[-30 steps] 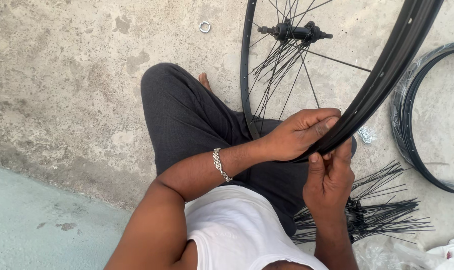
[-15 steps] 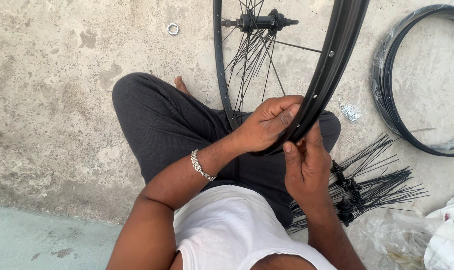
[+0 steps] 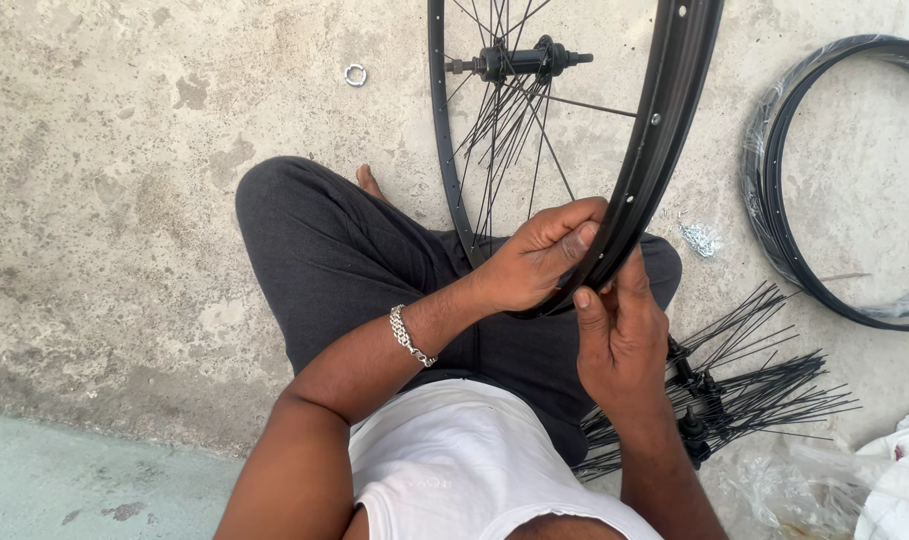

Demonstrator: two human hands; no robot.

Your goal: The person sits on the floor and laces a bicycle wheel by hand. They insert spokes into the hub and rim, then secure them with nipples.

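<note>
Both hands, left hand (image 3: 535,262) and right hand (image 3: 620,330), closed on black wheel rim (image 3: 665,130), clear plastic packaging (image 3: 775,490) lower right.

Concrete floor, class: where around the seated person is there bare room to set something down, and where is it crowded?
Bare concrete floor lies left of the bent knee, apart from a small metal ring. The right side is crowded: spoke bundles, a wrapped spare rim, plastic bags. Both hands, left hand and right hand, grip the wheel rim.
</note>
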